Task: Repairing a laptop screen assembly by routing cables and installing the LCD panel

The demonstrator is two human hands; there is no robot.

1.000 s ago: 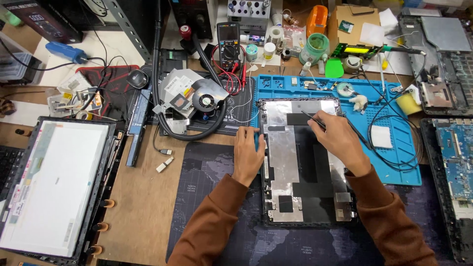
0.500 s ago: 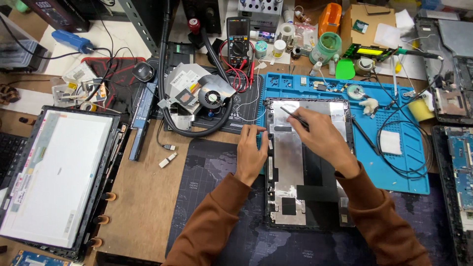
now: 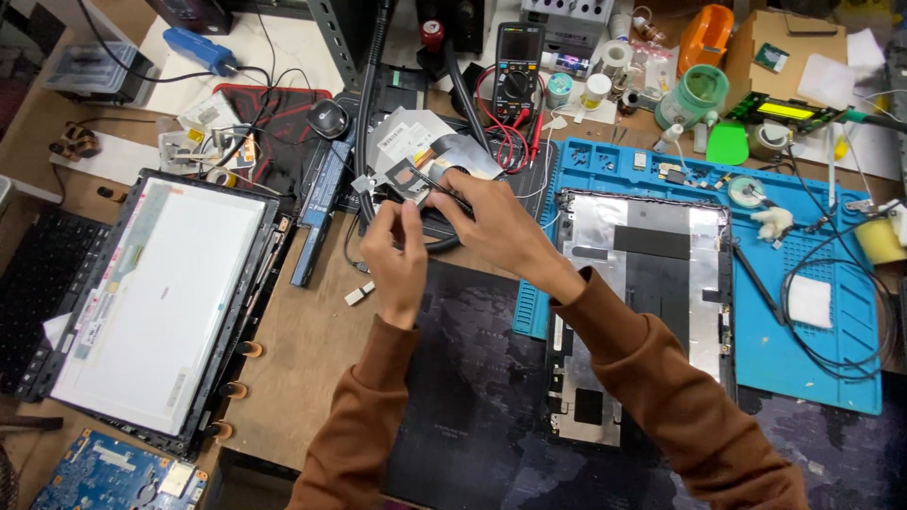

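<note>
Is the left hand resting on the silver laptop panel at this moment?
No, the left hand is raised beside the right hand over the black hose loop, clear of the silver laptop panel.

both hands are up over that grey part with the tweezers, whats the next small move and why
Probably lower the tweezers tip onto the grey part by the hose. The right hand holds them aimed there, and the left hand is pinched right beside it, seemingly ready to steady it.

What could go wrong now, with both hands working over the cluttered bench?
1. The right hand holds a thin pointed tool close to the left hand; a slip might prick a finger.
2. The small white parts lying loose on the wooden bench could be knocked away by a sleeve.
</note>
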